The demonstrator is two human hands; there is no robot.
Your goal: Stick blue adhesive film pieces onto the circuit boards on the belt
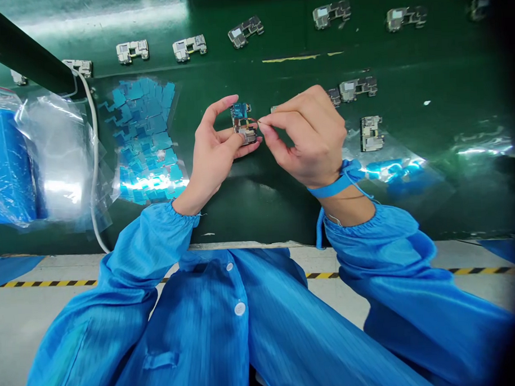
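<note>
The left hand point(216, 152) held a small circuit board point(242, 123) up above the green workbench point(257, 198), gripping it tight between the thumb and fingers. The right hand point(306, 135) was just beside it, and its fingertips point(263, 120) made a narrow pinch at the board's edge. It was hard to see if they held a tiny piece. A blue wrist strap point(328, 182) circled the right wrist. Rows of small metal parts point(132, 51) lay on the bench. To the left lay a sheet of blue stickers point(148, 140), with a clear plastic bag point(49, 161) beyond it.
</note>
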